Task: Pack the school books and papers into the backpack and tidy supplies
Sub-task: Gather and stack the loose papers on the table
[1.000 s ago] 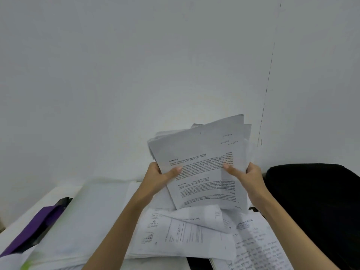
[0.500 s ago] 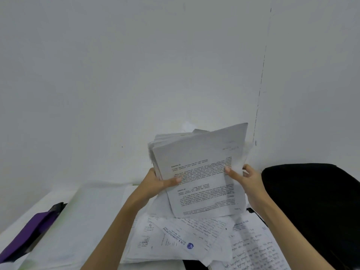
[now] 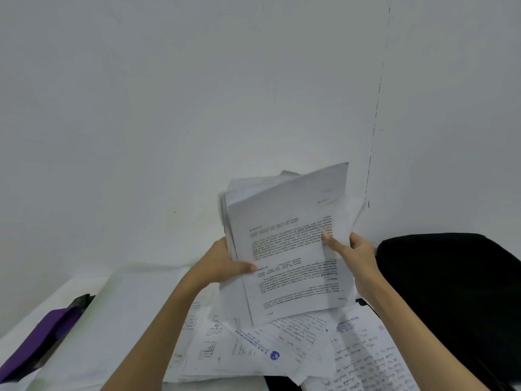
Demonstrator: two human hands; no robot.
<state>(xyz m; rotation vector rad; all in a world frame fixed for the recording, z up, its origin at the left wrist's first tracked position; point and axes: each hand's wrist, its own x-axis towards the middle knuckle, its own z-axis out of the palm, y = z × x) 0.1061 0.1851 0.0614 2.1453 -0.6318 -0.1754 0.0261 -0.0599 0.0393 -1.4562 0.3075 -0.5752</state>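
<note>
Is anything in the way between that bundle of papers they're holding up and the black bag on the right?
Nothing visible. Both hands, left hand and right hand, hold the paper stack up above the loose sheets on the table. The black bag sits just beside the right hand, with open air between. Its opening cannot be seen.

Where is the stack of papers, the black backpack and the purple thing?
stack of papers (image 3: 290, 244): head view, middle of the printed front sheet.
black backpack (image 3: 445, 292): head view, its dark top surface.
purple thing (image 3: 50, 331): head view, its purple face.
</note>
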